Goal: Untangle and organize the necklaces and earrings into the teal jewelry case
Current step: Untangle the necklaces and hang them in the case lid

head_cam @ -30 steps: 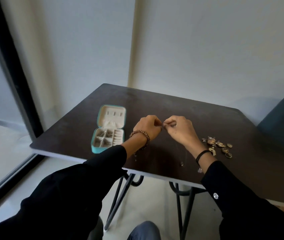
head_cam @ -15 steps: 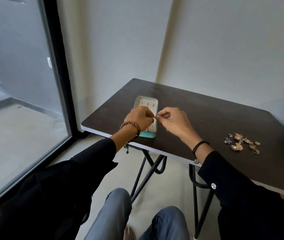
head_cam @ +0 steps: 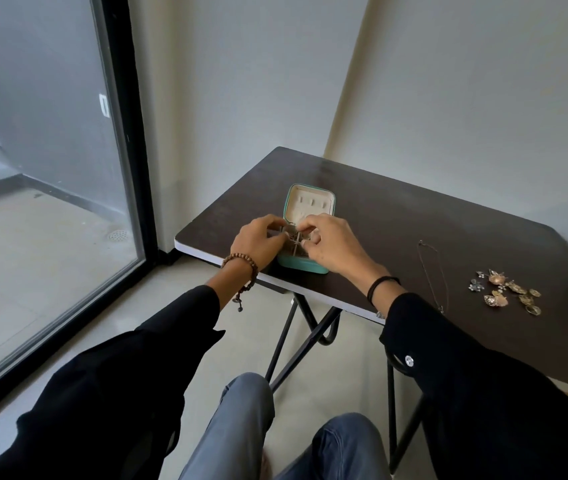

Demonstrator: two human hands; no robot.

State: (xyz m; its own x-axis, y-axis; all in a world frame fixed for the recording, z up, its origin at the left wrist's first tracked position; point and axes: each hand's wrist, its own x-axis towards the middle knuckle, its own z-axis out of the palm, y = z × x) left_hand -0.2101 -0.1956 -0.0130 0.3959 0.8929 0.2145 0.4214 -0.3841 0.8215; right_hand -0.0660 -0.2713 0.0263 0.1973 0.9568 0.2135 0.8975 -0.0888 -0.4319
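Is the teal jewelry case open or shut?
Open: the teal jewelry case has its lid tipped back, cream lining showing; the left hand and right hand pinch a necklace over its base.

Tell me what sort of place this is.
Probably a sparsely furnished room at home: a small dark table in a bare-walled corner, beside a tall glass door opening onto a balcony-like floor with a drain.
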